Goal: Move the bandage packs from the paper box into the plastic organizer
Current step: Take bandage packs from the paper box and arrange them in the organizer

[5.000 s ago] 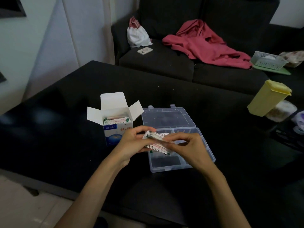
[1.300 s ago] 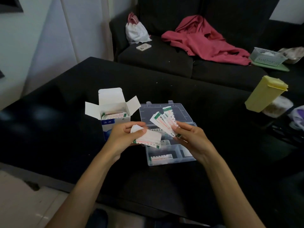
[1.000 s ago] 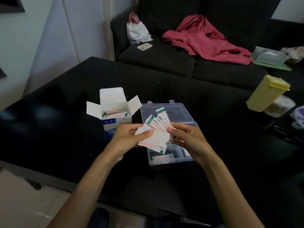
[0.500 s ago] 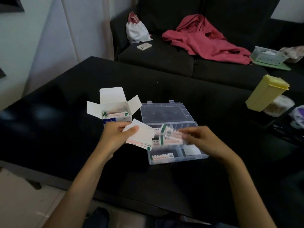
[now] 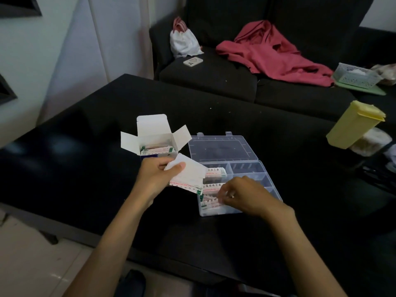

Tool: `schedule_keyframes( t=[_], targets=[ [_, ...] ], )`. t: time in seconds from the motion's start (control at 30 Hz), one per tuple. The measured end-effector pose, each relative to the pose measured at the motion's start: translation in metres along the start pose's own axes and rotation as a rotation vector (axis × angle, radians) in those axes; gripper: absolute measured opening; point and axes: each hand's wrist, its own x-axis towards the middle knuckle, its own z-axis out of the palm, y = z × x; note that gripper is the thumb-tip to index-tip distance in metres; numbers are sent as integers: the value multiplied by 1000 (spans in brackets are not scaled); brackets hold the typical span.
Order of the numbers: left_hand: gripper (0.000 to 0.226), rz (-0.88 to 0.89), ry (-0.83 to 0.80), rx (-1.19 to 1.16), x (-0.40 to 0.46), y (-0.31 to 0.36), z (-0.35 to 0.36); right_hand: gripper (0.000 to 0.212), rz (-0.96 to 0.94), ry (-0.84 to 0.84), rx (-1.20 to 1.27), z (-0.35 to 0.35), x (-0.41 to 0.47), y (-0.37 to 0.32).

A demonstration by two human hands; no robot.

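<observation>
From the head view, the right hand [image 5: 242,196] has dropped into the clear plastic organizer [image 5: 252,168], its fingers pinching white bandage packs [image 5: 211,201] into the near-left compartment. The left hand [image 5: 158,179] still grips a stack [image 5: 188,177]; more remain in the white paper box [image 5: 155,142].

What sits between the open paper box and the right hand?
In the head view, the left hand holds a stack of bandage packs between the paper box and the right hand, over the organizer's near-left edge.

Dim, soft room light leaves the black worktop [image 5: 90,159] murky with faint pale sheen at left (wide-angle bending curves the frame's edges).
</observation>
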Motion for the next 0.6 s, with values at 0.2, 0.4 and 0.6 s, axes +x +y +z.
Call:
schedule_keyframes(
  t=[0.2,0.4,0.6],
  targets=[
    [15,-4,-4,-4,1,-1,-1,24,49,80,-259,3,6,-14],
    [14,3,-25,3,0,0,1,32,-12,201,-461,11,4,-26],
    [13,-4,-25,-11,0,2,2,18,-76,199,-223,1,1,-17]
  ],
)
